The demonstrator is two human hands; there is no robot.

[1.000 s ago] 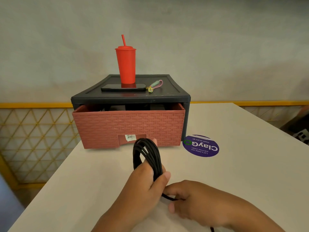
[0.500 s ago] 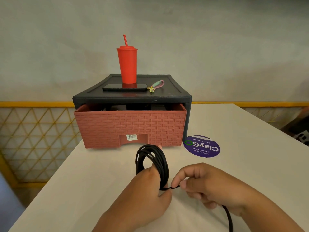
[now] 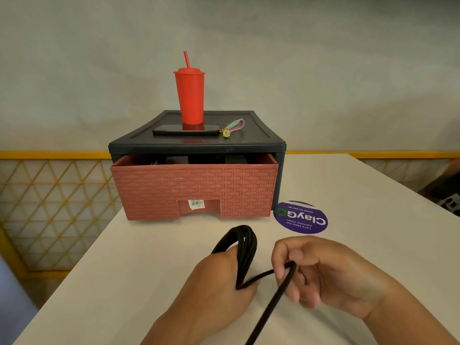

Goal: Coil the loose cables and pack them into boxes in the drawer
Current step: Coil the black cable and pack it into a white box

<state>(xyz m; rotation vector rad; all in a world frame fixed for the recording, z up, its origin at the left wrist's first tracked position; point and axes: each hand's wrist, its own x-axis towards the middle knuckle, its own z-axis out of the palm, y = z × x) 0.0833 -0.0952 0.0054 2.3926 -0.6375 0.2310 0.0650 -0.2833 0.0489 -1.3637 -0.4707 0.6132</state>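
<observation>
1. black cable (image 3: 245, 247) stands as an upright bundle of loops at lower centre of the frame, just in front of the pink woven drawer (image 3: 194, 188). it is probably held on edge so that each new turn can be laid onto the stack.
2. the left hand (image 3: 216, 292) grips the bottom of the loops with its fingers curled round the strands, likely to stop the coil springing apart.
3. the right hand (image 3: 323, 275), just right of the coil, pinches the free length between thumb and bent fingers. the strand runs from the left grip to this pinch, then drops off the bottom edge, so more seems left to wind.
4. both forearms enter from the bottom edge, with the hands low over the white table (image 3: 361, 195).
5. the drawer sits partly pulled out at centre frame, presumably ready for the coil. dark shapes show above its rim, too hidden to tell as boxes.
</observation>
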